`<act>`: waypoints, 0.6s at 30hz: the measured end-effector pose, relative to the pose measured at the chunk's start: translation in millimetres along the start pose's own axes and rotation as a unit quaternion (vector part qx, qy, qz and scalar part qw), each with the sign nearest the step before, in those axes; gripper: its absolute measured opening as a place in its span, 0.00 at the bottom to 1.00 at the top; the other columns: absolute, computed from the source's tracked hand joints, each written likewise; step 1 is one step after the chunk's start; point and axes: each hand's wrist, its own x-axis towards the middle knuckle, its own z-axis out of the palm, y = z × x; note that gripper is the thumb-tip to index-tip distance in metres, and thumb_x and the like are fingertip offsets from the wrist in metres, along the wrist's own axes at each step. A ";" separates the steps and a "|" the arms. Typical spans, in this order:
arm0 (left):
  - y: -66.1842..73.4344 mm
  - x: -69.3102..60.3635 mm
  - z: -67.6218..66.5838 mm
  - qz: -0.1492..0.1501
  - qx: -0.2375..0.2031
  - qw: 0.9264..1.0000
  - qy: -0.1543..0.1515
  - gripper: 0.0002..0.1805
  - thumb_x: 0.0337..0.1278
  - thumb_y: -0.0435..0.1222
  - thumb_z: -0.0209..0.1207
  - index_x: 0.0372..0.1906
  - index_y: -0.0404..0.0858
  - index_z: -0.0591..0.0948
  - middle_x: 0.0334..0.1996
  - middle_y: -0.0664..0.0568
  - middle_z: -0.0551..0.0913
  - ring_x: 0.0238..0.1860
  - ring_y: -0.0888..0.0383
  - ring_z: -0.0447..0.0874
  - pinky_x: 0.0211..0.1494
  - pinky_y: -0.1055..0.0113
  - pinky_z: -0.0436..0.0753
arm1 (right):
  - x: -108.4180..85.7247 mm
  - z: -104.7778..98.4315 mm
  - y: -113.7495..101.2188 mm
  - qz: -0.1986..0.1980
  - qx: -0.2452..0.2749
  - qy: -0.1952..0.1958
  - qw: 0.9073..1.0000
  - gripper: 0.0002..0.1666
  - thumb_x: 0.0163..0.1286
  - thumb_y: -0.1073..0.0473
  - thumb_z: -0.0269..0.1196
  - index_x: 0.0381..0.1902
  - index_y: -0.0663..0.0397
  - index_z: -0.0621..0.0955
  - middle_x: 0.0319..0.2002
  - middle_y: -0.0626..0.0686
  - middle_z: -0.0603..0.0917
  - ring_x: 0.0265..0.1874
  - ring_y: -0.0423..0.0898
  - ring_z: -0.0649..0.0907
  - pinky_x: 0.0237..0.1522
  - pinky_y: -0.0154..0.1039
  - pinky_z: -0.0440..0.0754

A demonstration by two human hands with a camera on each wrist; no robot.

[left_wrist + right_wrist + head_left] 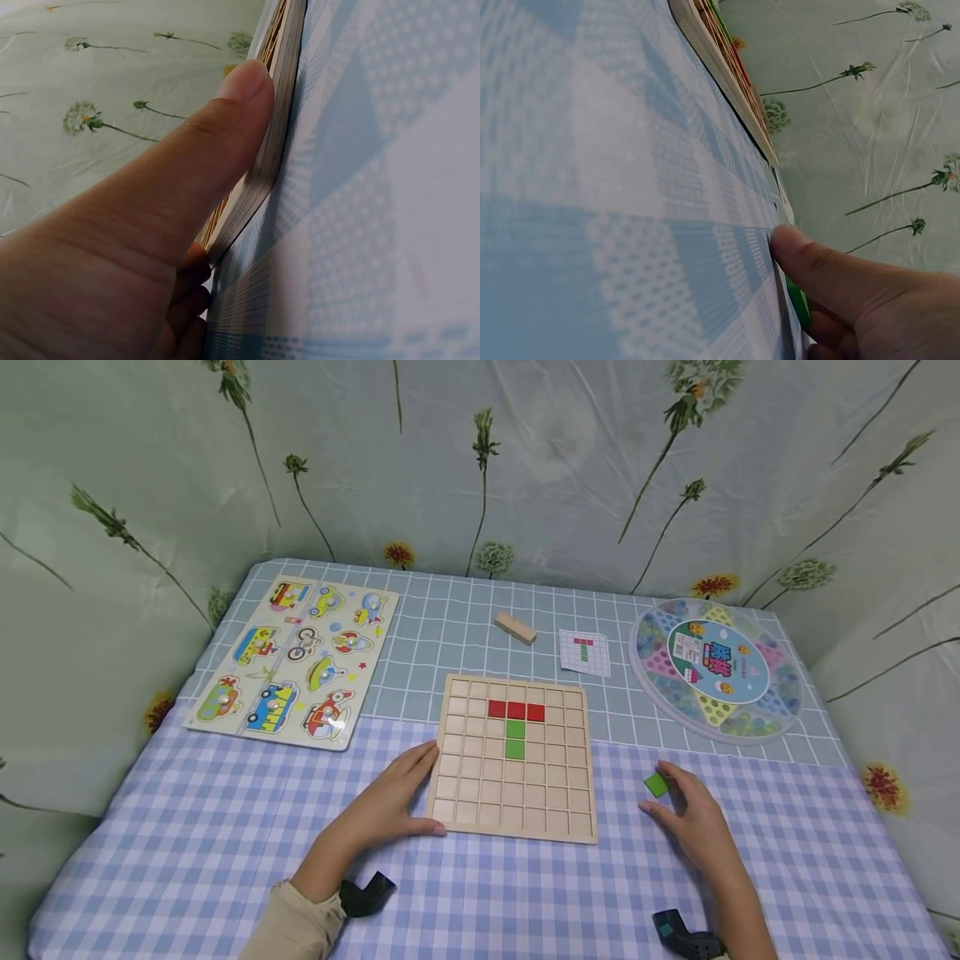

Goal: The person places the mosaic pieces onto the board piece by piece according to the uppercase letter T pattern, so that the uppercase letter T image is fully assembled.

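A wooden grid board (534, 821) lies flat in the middle of the table. Three red tiles (517, 710) form a row in it, with two green tiles (515, 738) in a column below the middle one. At the board's near-left corner is my left hand (390, 793), fingers along the left side and thumb against the front edge, also visible in the left wrist view. My right hand (693, 818) is right of the board, around a loose green tile (656, 785). Its index fingertip meets the tile; in the head view the thumb appears slightly apart from it.
A small pattern card (596, 661) shows a red and green T behind the board. Left of it lies a wooden block (515, 627). A vehicle puzzle board (296, 662) is at the left, a round Chinese checkers case (645, 685) at the right. A flowered curtain (555, 468) stands behind.
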 end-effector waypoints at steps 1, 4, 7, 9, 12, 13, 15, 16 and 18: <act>-0.1 -0.1 0.1 0.000 -0.001 1.000 0.001 0.61 0.29 0.62 0.65 0.69 0.36 0.51 0.68 0.47 0.50 0.67 0.50 0.48 0.63 0.55 0.58 | -0.1 0.3 0.4 -0.001 -0.004 0.003 1.000 0.38 0.51 0.62 0.68 0.58 0.68 0.67 0.53 0.67 0.69 0.54 0.64 0.66 0.53 0.58 0.61; -0.7 -0.3 0.5 0.002 -0.001 1.000 0.002 0.61 0.29 0.62 0.64 0.69 0.36 0.52 0.68 0.47 0.49 0.67 0.50 0.48 0.63 0.54 0.58 | -0.7 0.8 1.4 0.005 -0.013 0.011 1.000 0.34 0.53 0.62 0.67 0.56 0.68 0.69 0.51 0.67 0.69 0.52 0.62 0.68 0.52 0.58 0.63; -0.7 -0.3 0.8 0.004 0.000 1.000 0.001 0.61 0.30 0.62 0.64 0.69 0.36 0.51 0.68 0.48 0.49 0.67 0.50 0.47 0.63 0.55 0.58 | -1.6 0.6 1.6 0.022 -0.017 0.017 0.999 0.30 0.54 0.62 0.66 0.54 0.68 0.71 0.49 0.66 0.70 0.49 0.61 0.69 0.51 0.57 0.65; -0.7 -0.4 0.7 0.004 0.001 1.000 0.001 0.61 0.30 0.63 0.64 0.69 0.36 0.51 0.69 0.48 0.49 0.67 0.50 0.47 0.63 0.54 0.57 | -2.1 0.4 1.3 0.036 -0.015 0.018 0.999 0.29 0.55 0.62 0.66 0.53 0.69 0.71 0.48 0.66 0.70 0.48 0.60 0.70 0.50 0.56 0.66; -0.3 -0.6 0.3 0.003 0.002 1.000 0.000 0.61 0.30 0.63 0.64 0.69 0.36 0.51 0.68 0.47 0.49 0.67 0.50 0.47 0.63 0.54 0.58 | -2.2 0.4 0.4 0.050 -0.011 0.017 0.999 0.26 0.57 0.61 0.65 0.52 0.68 0.72 0.47 0.65 0.71 0.46 0.59 0.71 0.48 0.55 0.68; -0.2 -0.7 0.2 0.002 0.002 1.000 0.000 0.61 0.30 0.63 0.64 0.69 0.36 0.51 0.68 0.47 0.49 0.67 0.50 0.47 0.63 0.54 0.58 | -2.1 0.6 0.3 0.052 -0.010 0.019 0.998 0.25 0.58 0.61 0.64 0.51 0.68 0.73 0.46 0.64 0.71 0.45 0.58 0.72 0.47 0.54 0.69; 0.1 -0.7 -0.1 0.001 0.002 1.000 -0.001 0.61 0.30 0.63 0.64 0.69 0.36 0.51 0.68 0.47 0.49 0.67 0.50 0.47 0.63 0.54 0.57 | -1.7 1.1 0.3 0.050 -0.010 0.023 0.998 0.22 0.58 0.63 0.64 0.50 0.67 0.74 0.44 0.63 0.73 0.43 0.56 0.73 0.45 0.52 0.71; 0.1 -0.8 -0.2 0.001 0.002 1.000 -0.001 0.61 0.30 0.63 0.64 0.69 0.36 0.51 0.68 0.47 0.49 0.67 0.49 0.47 0.63 0.54 0.57 | -1.5 1.4 0.4 0.047 -0.009 0.024 0.999 0.21 0.58 0.64 0.63 0.49 0.67 0.74 0.44 0.62 0.73 0.42 0.55 0.73 0.44 0.50 0.71; 0.2 -0.7 -0.4 0.000 0.003 1.000 -0.002 0.61 0.30 0.62 0.64 0.69 0.36 0.51 0.68 0.47 0.49 0.67 0.49 0.48 0.63 0.55 0.57 | -1.1 1.8 0.6 0.040 -0.008 0.027 0.999 0.20 0.58 0.65 0.63 0.48 0.66 0.75 0.42 0.61 0.74 0.41 0.54 0.73 0.42 0.48 0.72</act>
